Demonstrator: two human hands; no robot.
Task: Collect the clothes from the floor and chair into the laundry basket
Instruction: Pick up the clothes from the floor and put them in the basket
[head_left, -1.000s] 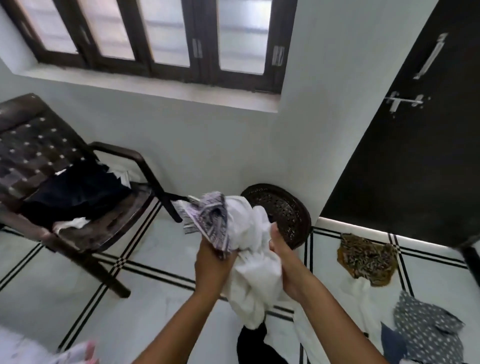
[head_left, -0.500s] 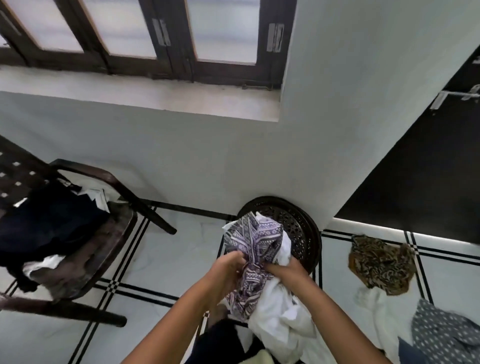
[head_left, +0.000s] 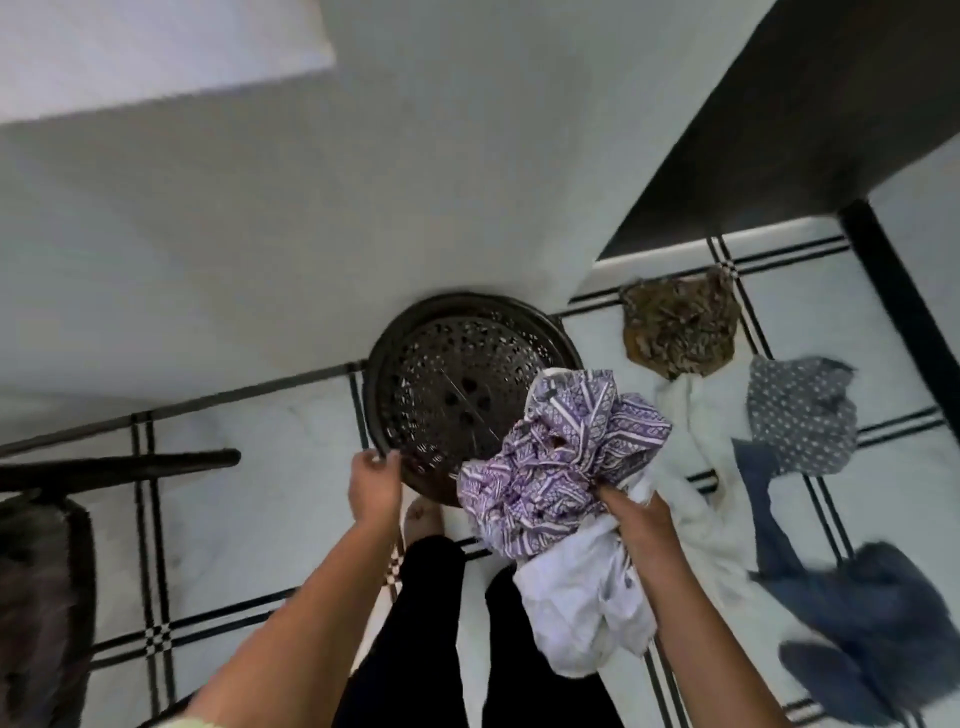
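Observation:
A dark round perforated laundry basket (head_left: 447, 332) stands on the floor against the wall. My left hand (head_left: 375, 483) grips its near rim. My right hand (head_left: 636, 514) holds a bundle of a purple patterned cloth (head_left: 561, 467) and a white garment (head_left: 587, 613) at the basket's right edge. Other clothes lie on the floor to the right: a brown patterned piece (head_left: 680, 327), a grey dotted piece (head_left: 800, 410), a white cloth (head_left: 691, 426) and a blue garment (head_left: 862, 613).
The dark chair (head_left: 47, 571) stands at the far left, its arm (head_left: 119, 467) reaching toward the basket. A dark door (head_left: 779, 119) fills the upper right. My legs in black trousers (head_left: 431, 623) and a bare foot are below the basket.
My head has tilted down and moved closer to the basket. My left hand has let go of the bundle and taken the basket rim. The right hand alone now carries the clothes.

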